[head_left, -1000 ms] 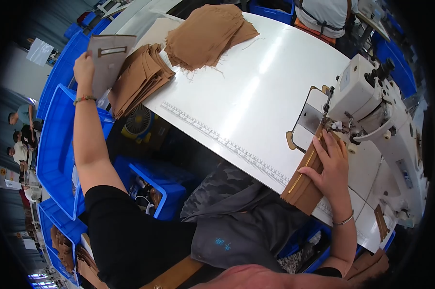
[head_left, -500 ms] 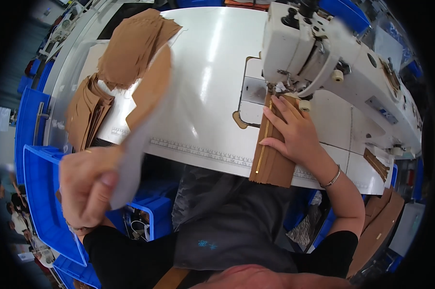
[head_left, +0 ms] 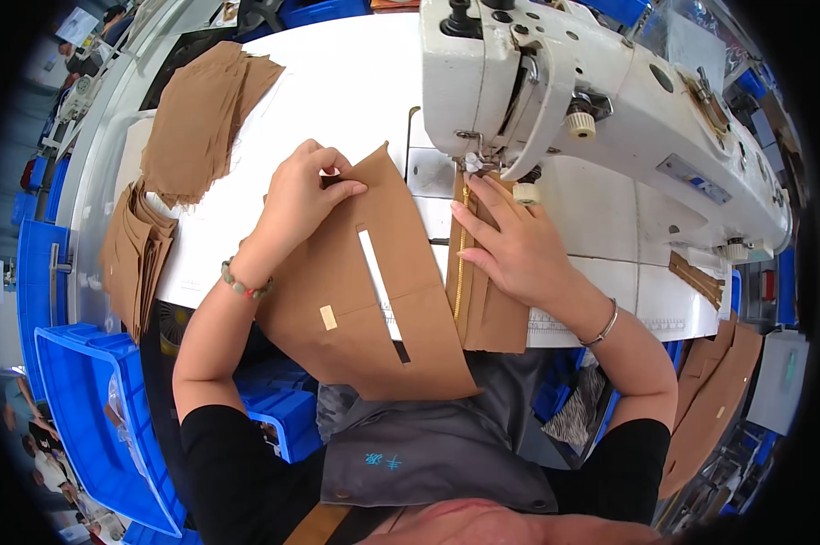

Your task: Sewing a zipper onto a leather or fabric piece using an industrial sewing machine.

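My left hand [head_left: 310, 195] pinches the upper edge of a brown fabric panel [head_left: 337, 272] between thumb and fingers. The panel has a long narrow slot cut through it and a small pale patch. It lies over the table's front edge, its right side close beside a brown zipper strip [head_left: 496, 313] with gold teeth. My right hand [head_left: 519, 241] rests flat on that strip, fingers spread, fingertips near the presser foot of a white sewing machine [head_left: 483, 82]. The strip's far end runs under the foot.
Two stacks of brown fabric pieces, an upper stack [head_left: 197, 123] and a lower stack [head_left: 138, 254], lie on the left of the white table [head_left: 346, 82]. A blue bin [head_left: 92, 409] stands at lower left. Brown scraps [head_left: 696, 280] sit at the right edge; larger brown panels [head_left: 714, 400] hang beyond.
My left hand has swung from the lower left in to the middle, bringing the brown panel down beside the zipper strip. My right hand stays on the strip. The view has shifted slightly.
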The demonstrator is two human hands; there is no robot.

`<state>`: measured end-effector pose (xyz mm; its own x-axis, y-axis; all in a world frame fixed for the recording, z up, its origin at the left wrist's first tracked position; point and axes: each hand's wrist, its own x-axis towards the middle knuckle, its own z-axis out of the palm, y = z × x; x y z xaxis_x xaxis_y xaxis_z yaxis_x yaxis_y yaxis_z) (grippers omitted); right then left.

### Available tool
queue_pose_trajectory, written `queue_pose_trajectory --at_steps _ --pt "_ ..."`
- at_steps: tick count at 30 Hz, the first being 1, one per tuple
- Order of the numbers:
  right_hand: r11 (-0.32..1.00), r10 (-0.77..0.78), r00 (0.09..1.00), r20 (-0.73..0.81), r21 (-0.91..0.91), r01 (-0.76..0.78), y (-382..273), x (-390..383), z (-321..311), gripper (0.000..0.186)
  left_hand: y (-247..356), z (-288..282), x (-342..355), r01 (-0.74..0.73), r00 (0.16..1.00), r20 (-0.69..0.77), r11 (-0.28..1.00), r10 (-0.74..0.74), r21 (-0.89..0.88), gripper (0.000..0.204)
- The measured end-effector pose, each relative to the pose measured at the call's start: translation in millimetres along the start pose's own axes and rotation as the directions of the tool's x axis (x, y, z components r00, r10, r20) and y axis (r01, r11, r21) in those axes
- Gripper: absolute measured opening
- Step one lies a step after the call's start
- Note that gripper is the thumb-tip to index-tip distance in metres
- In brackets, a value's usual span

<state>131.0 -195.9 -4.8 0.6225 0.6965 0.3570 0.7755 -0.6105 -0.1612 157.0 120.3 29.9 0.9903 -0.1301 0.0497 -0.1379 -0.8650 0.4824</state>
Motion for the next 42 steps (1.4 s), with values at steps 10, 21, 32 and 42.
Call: queue_pose_trajectory --at_steps 10,21,32,42 --pt "1.000 -0.009 0.999 0.053 -0.026 0.011 -1 0 -7 0.064 67 37 -14 -0.653 0.755 -0.274 0.645 0.596 -0.396 0.021" --pt "0.990 0.037 0.998 -0.042 0.137 -0.031 9 -14 12 0.071 61 54 -47 -0.593 0.800 0.101 0.805 0.591 -0.013 0.078" --pt "0.971 -0.070 0.994 -0.078 0.225 0.086 14 -12 10 0.052 82 59 -48 -0.569 0.821 0.206 0.797 0.533 0.203 0.081" --pt "0.977 0.008 0.999 -0.036 0.211 -0.001 10 -12 10 0.048 66 67 -39 -0.476 0.879 0.045 0.867 0.475 0.146 0.059"
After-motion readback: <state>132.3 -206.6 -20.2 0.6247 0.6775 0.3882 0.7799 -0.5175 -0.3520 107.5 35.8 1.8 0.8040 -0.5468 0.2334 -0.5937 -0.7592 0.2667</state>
